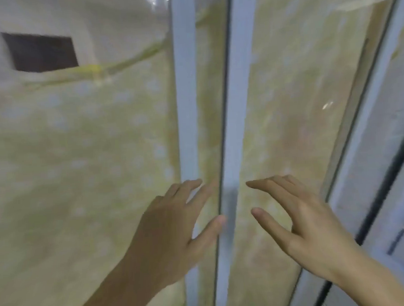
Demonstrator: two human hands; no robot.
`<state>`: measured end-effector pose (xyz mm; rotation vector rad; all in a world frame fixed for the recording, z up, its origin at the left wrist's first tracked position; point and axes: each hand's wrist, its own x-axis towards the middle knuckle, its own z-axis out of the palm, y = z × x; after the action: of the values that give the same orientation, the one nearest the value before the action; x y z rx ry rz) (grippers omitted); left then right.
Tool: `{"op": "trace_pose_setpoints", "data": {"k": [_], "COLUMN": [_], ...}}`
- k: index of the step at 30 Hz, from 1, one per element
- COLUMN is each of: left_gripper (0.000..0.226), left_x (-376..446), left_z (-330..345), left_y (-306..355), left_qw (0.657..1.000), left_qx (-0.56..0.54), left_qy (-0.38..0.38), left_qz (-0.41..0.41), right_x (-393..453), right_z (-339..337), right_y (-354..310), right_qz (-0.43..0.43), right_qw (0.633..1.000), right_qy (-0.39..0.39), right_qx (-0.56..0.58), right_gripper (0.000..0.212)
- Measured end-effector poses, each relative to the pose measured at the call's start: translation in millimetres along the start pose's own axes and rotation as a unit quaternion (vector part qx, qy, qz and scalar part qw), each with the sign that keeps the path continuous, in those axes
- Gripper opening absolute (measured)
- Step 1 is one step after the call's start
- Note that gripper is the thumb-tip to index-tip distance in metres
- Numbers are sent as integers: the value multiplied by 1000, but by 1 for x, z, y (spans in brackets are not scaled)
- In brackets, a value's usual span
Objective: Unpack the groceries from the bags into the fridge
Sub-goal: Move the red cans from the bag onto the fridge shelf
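Seen from the head camera, two bare hands are reaching toward the closed double doors of a fridge (286, 90), whose glossy fronts carry a pale yellow-green pattern with light dots. The left hand (172, 234) is lying against the left door (79, 159), its fingers straight and spread apart, the thumb tip touching the door's pale inner edge strip (187, 106) just beside the dark seam (223, 128) that is running between the two doors. The right hand (302, 220) is hovering before the right door (300, 129), fingers held together and extended toward the seam, thumb set apart below them, gripping nothing; whether the fingertips are touching the door cannot be told through the motion blur. The seam is lying between the two hands, nearer the left thumb. A dark rectangular panel (41, 52) is showing high on the left door, above a yellow-green band crossing the front. At the far right, a grey frame (384, 166) with a dark line is standing beside the fridge.
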<state>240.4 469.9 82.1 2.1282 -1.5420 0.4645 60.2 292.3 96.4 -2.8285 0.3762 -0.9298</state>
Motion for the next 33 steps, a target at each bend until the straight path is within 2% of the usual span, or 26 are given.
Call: {"op": "trace_pose_setpoints", "data": {"k": [4, 7, 14, 23, 28, 33], "left_gripper": [64, 65, 68, 70, 69, 74], "left_x": [-61, -118, -290, -484, -563, -610], "left_z": [-36, -54, -86, -112, -124, -137], "left_y": [-24, -30, -14, 39, 25, -50], "left_qw": [989, 960, 844, 700, 678, 698], "left_qx": [81, 135, 206, 235, 218, 159], "left_qy": [18, 30, 28, 70, 76, 77], "left_qz": [-122, -243, -494, -671, -698, -694], "right_x": [31, 45, 22, -76, -112, -119], "right_z": [50, 88, 171, 234, 276, 336], "right_y": [-47, -87, -209, -389, -474, -557], "right_qz": [-130, -214, -369, -493, -484, -444], "right_qw": [983, 957, 866, 746, 730, 746], "right_qy": [-9, -64, -184, -303, -355, -383], "right_qx": [127, 185, 282, 331, 328, 316], "right_gripper": [38, 43, 49, 53, 56, 64]}}
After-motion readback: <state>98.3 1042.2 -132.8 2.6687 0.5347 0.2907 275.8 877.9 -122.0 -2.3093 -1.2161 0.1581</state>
